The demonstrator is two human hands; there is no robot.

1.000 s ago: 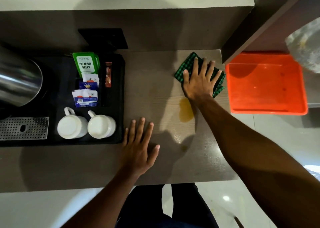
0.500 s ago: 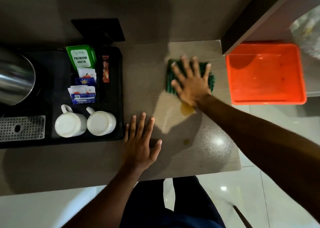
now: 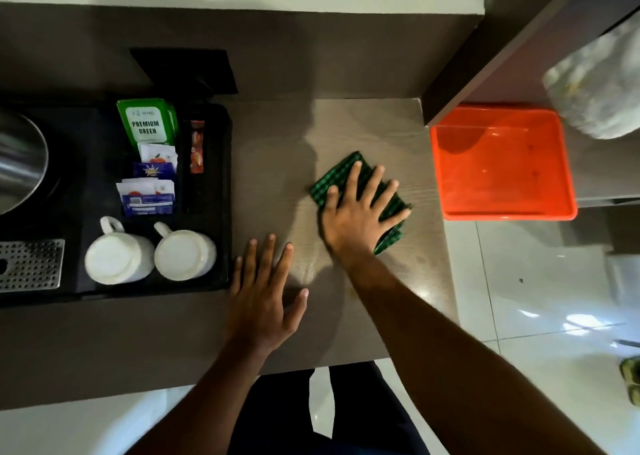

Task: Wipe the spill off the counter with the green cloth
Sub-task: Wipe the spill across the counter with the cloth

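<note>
A: Green checked cloth (image 3: 349, 174), folded and soft-looking, lies flat on the grey-brown wood-grain counter (image 3: 363, 125), near the counter's right edge, with the right hand (image 3: 360, 212) on top of it.

B: Grip on that?

A: No pinch. Fingers spread wide, palm pressed flat down onto the fabric. Green corners poke out beyond the fingertips and past the little-finger side.

B: And the left hand (image 3: 263, 292)?

A: Flat on bare counter, fingers splayed, holding nothing, just beside the black rectangular tray (image 3: 221, 195) and near the front edge.

B: Room to move?

A: Open counter behind the cloth up to the dark back panel. Rightwards the counter ends soon; past the edge sits a shiny orange square plastic tub (image 3: 502, 164), lower down, beneath a dark brown shelf board (image 3: 485, 60).

B: Surface?

A: Matte grain, with a faint wet sheen between the two wrists. I can't make out any coloured liquid; the cloth and hand cover that patch.

B: Left side?

A: Two white ceramic mugs (image 3: 149, 254), upside down, side by side in the tray, sachets standing behind them, one green packet (image 3: 145, 122) reading "Premium Green". Glossy white floor tiles (image 3: 536, 299) lie below on the right.
</note>
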